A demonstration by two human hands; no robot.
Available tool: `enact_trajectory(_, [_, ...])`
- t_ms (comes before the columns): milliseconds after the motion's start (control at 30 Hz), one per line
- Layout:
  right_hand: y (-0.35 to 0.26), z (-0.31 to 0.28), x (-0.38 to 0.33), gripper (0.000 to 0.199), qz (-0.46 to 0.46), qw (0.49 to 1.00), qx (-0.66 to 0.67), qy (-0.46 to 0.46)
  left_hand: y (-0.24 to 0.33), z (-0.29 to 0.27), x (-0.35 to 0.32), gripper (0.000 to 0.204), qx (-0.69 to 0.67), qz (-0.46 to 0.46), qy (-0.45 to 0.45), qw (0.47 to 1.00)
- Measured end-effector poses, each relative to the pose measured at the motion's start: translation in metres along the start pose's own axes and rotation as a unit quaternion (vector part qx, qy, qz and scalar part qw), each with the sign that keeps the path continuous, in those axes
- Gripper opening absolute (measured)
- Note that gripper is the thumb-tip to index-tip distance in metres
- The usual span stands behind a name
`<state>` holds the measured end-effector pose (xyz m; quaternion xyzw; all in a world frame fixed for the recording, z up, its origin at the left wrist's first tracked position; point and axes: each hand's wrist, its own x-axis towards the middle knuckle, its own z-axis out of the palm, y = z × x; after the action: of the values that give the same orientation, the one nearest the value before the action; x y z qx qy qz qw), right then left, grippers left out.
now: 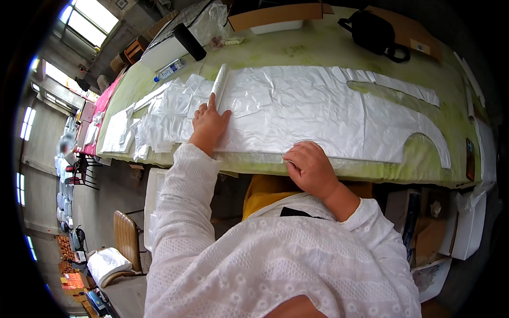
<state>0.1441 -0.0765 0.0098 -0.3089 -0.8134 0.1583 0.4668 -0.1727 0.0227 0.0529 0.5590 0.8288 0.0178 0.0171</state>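
1. One long surface (318,46), covered in mottled green, carries everything listed below.
2. A white plastic sheet (297,111) lies spread across its middle, creased, with a slot and a curved cutout toward the right end; a narrow rolled strip (219,82) runs along its left part.
3. Loose clear plastic pieces (172,111) crowd the left side, right up against that strip and in the way there.
4. An open cardboard box (313,11) stands at the far edge, beyond the sheet.
5. A black bag (371,32) rests at the far right on flat cardboard.
6. Two hands: the left (209,121) presses on the strip's near part, index finger extended, others loosely bent; the right (309,165) is half curled at the sheet's near edge, its grip impossible to tell.
7. A black cylinder (189,42) lies far left.
8. A blue-capped bottle (169,69) lies just nearer.
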Motion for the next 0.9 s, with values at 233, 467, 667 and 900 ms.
enact_trajectory(233, [-0.002, 0.002, 0.000, 0.014, 0.015, 0.999, 0.024, -0.015, -0.014, 0.001, 0.004, 0.080, -0.202, 0.073, -0.026, 0.976])
enact_trajectory(467, [-0.013, -0.002, -0.025, 0.046, 0.164, 0.953, 0.248, 0.054, 0.099, -0.001, -0.085, 0.060, -0.778, 0.017, -0.190, 0.599])
enact_trajectory(667, [-0.049, -0.028, -0.032, 0.075, 0.416, 0.745, 0.517, -0.069, 0.138, 0.013, -0.112, 0.059, -0.868, 0.022, -0.268, 0.418])
enact_trajectory(900, [-0.042, -0.028, -0.041, 0.075, 0.441, 0.768, 0.463, -0.027, 0.156, 0.002, -0.126, 0.093, -0.774, 0.039, -0.225, 0.590])
